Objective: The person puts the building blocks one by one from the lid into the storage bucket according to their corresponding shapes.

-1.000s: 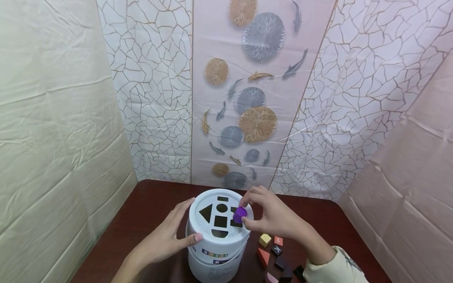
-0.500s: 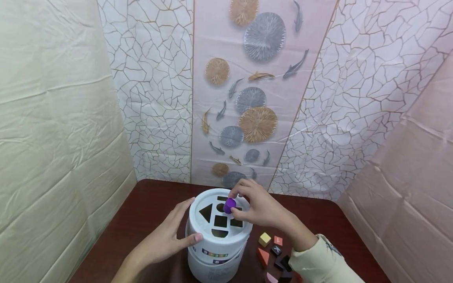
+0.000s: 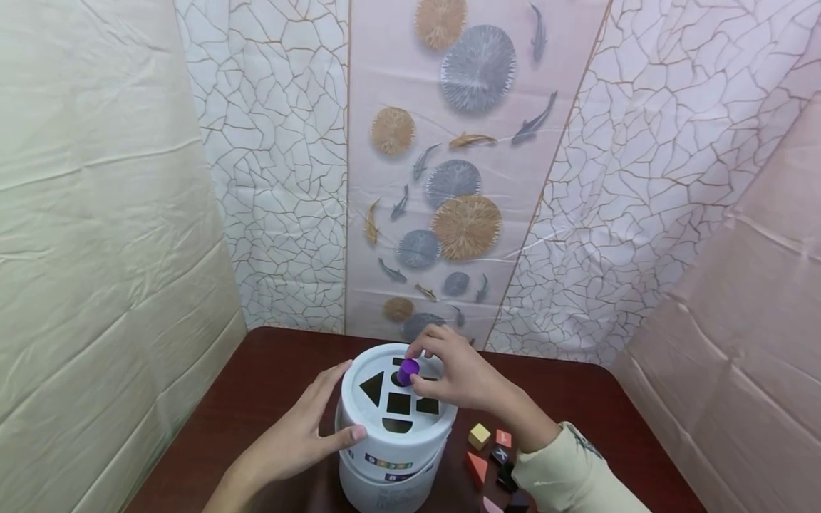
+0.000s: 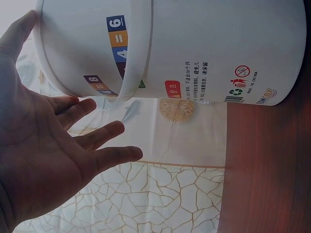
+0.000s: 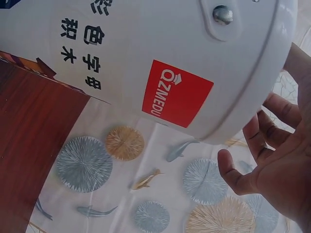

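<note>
A white lidded bucket (image 3: pixel 396 491) stands on the table, its lid (image 3: pixel 359 417) cut with several shaped holes: a triangle, squares, a circle and others. My right hand (image 3: pixel 465 370) pinches a purple cylinder block (image 3: pixel 408 372) between thumb and fingertips, right over the round hole, which it partly covers. In the right wrist view the block is hidden behind the bucket's rim. My left hand (image 3: pixel 295 427) steadies the bucket's left side, thumb at the front of the lid's edge. The left wrist view shows that hand's fingers (image 4: pixel 116 155) spread and fairly straight beside the bucket wall.
Right of the bucket lie loose blocks on the dark red table (image 3: pixel 269 363): a yellow block (image 3: pixel 479 436), a red triangle (image 3: pixel 477 468), a small red block (image 3: pixel 503 437), a pink piece (image 3: pixel 492 505) and several black ones. A patterned cloth (image 3: pixel 449 142) hangs behind the table.
My right hand has carried the purple cylinder leftward, from above the lid's right-hand holes to the round hole. The left hand and the bucket have stayed put.
</note>
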### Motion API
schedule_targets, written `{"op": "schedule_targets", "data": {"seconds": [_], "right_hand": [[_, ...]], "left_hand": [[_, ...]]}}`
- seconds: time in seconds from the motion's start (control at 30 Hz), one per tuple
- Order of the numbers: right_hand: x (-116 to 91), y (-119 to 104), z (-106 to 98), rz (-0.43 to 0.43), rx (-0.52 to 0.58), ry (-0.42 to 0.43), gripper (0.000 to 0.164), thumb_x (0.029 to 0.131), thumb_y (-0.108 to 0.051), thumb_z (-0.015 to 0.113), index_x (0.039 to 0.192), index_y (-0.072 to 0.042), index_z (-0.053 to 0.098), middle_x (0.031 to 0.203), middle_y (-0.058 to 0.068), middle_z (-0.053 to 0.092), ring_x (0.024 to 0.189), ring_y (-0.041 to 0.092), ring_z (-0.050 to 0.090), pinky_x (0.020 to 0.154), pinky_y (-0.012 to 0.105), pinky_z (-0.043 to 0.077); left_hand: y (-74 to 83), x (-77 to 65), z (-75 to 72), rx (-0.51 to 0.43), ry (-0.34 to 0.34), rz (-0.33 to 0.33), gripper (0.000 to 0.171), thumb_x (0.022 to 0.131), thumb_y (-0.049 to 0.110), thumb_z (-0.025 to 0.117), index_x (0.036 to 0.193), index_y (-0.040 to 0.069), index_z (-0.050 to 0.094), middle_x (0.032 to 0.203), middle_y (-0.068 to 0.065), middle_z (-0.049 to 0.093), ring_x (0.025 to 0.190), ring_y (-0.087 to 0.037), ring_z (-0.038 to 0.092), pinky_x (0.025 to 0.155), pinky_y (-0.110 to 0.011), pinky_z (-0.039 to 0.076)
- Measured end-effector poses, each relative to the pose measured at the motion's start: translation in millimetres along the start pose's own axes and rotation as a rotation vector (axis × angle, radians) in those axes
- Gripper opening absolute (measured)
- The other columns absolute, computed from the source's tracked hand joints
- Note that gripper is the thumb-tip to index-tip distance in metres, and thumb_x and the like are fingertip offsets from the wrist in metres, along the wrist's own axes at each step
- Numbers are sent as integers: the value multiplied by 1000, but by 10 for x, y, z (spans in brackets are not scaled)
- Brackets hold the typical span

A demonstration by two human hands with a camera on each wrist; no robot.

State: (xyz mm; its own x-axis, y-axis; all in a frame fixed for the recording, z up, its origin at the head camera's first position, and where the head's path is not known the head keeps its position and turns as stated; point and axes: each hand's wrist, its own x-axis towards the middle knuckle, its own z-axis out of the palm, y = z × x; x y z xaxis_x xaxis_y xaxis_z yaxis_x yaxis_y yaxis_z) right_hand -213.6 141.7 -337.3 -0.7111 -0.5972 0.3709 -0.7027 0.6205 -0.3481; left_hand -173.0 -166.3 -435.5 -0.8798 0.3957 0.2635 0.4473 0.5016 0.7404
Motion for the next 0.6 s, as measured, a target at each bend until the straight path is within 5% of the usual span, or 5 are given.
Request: {"op": "schedule_targets", "data": {"seconds": [0.6], "right_hand": [[49, 2, 90, 11, -11, -10, 25, 91, -22, 87, 114, -21, 77, 118, -5, 68, 112, 22, 63, 93, 37, 53]], "left_hand": [[5, -7, 4, -2, 30, 59, 101, 95, 59, 83, 174, 39, 25, 175, 7, 36, 162, -28, 38, 123, -71, 41]]}}
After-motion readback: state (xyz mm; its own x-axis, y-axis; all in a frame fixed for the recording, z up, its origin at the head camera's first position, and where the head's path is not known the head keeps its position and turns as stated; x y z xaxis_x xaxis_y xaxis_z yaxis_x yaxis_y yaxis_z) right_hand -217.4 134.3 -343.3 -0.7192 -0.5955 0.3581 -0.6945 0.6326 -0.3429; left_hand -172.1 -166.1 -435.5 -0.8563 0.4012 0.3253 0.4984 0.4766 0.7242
